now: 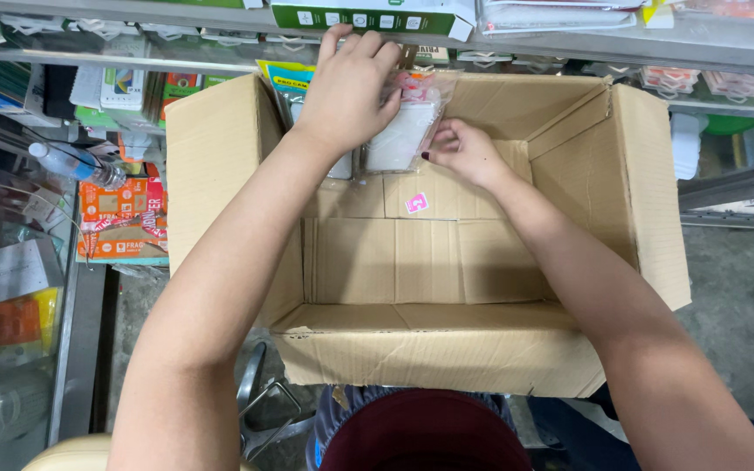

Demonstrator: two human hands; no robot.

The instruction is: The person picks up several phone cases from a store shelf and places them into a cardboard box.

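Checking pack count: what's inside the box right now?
Inside the box, clear packets stand against the far wall, held by the left hand and right hand. A pink sticker lies on the bottom. The hands hide how many packets.

I observe both forearms bare and extended forward from the lower edge of the view, converging toward the top centre. The left hand (348, 87) sits higher, back of hand toward the camera, fingers extended upward and slightly spread, wrist bent a little. The right hand (464, 150) sits lower and just beside it, fingers curled inward in a pinch, dark polish visible on one nail. The two hands are close but not touching.
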